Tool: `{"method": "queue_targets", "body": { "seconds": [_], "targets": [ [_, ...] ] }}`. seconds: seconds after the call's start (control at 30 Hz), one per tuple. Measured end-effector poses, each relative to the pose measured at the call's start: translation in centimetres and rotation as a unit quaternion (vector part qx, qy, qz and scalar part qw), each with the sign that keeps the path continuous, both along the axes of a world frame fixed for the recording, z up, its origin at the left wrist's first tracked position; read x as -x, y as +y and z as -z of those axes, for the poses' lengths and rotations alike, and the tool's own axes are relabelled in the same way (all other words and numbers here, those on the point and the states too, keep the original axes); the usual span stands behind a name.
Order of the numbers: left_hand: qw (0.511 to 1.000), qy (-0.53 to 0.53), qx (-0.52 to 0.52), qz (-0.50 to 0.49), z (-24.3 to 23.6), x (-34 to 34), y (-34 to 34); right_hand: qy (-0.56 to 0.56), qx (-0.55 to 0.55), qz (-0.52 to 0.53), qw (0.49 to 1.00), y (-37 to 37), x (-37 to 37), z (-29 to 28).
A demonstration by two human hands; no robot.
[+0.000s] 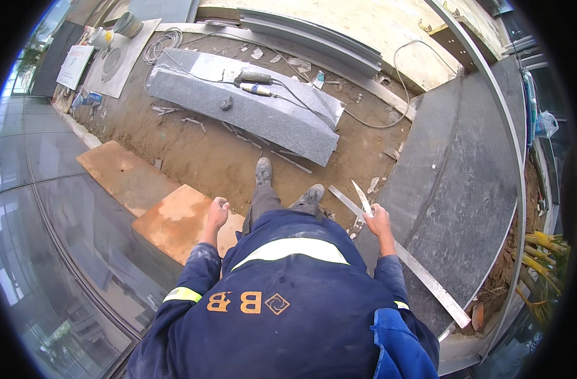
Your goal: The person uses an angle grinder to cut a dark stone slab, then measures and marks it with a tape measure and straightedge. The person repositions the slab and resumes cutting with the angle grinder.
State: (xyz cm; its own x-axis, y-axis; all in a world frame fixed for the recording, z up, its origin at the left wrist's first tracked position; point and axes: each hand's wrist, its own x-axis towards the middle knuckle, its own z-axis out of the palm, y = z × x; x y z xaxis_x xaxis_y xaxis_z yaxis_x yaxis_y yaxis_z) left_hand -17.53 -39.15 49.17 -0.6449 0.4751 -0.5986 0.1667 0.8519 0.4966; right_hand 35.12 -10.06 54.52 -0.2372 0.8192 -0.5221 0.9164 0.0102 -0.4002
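My right hand (pixel 378 222) is closed round a thin, pale, pointed strip (pixel 363 198) that sticks out past the fingers. A long, pale straight bar (pixel 431 282) runs slantwise beneath that hand, its far end near my shoe; whether the hand also grips it, I cannot tell. My left hand (pixel 218 213) hangs by my left leg with curled fingers, above an orange-brown board (pixel 175 220). Nothing shows in it, though the inside of the fingers is hidden. In front of my feet lies a long grey stone slab (pixel 263 117) with a corded power tool (pixel 254 77) on it.
Wide dark slabs (pixel 456 183) lie to my right, beside a curved metal rail (pixel 515 151). Dark glass panels (pixel 67 252) line the left. A cable (pixel 394 69) loops over the dirt (pixel 203 148). Stacked grey slabs (pixel 314 38) and buckets (pixel 128 25) are farther off.
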Motion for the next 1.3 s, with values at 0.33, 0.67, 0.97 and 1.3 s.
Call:
{"method": "queue_targets", "body": {
  "seconds": [0.33,0.67,0.97,1.3],
  "targets": [
    [0.999,-0.001,0.022,0.043,-2.3,0.9,2.2,0.022,-0.002,0.010,1.000,0.1,1.1,0.4],
    [0.999,-0.008,-0.010,0.041,-0.8,0.6,3.1,0.014,-0.021,-0.011,1.000,1.1,0.2,0.0],
    [1.000,-0.005,0.008,0.023,-0.9,1.0,2.3,0.007,0.017,-0.007,1.000,2.1,1.1,-0.2],
    [1.000,-0.003,0.003,0.021,-2.5,0.9,3.6,0.024,-0.013,-0.007,1.000,2.7,1.4,-0.1]
  ]
}}
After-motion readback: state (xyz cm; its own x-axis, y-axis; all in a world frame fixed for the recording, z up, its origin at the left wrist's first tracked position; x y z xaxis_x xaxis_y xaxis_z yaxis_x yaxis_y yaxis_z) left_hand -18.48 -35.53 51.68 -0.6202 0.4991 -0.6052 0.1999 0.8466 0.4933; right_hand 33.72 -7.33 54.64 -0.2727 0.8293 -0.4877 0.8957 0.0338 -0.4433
